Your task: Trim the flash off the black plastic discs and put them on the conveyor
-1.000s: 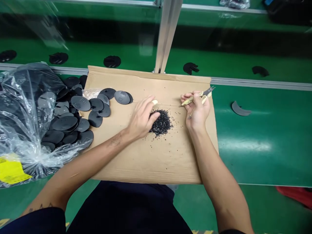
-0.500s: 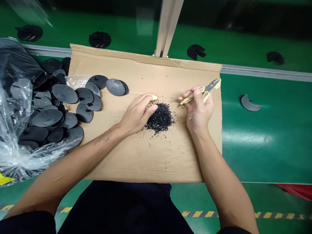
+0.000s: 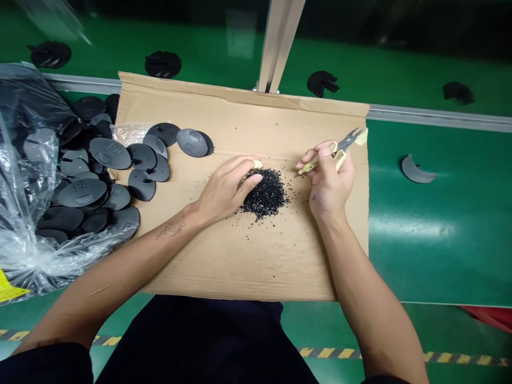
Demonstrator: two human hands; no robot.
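A heap of small black plastic bits [image 3: 264, 194] lies on a flat sheet of cardboard [image 3: 240, 261]. My left hand [image 3: 226, 186] rests at the heap's left edge, its thumb apart from the curved fingers and a pale yellow cover on one fingertip. Nothing shows in its grasp. In my right hand [image 3: 332, 178], right of the heap, is a pair of snips [image 3: 340, 152] with yellow handles; the blades point up and right, slightly apart. Several dark oval plastic pieces [image 3: 192, 142] lie beyond my left hand.
A clear plastic bag [image 3: 28, 229] spills many black oval pieces [image 3: 82, 192] at the left. A grey crescent piece [image 3: 417, 169] lies on the green tabletop [image 3: 440, 256] at the right. A metal post [image 3: 280, 48] stands behind the cardboard, with dark parts [image 3: 163, 64] beyond the rail.
The whole scene sits slightly farther right in the picture. My hands keep nearly the same places by the heap, and the snips stay in my right hand.
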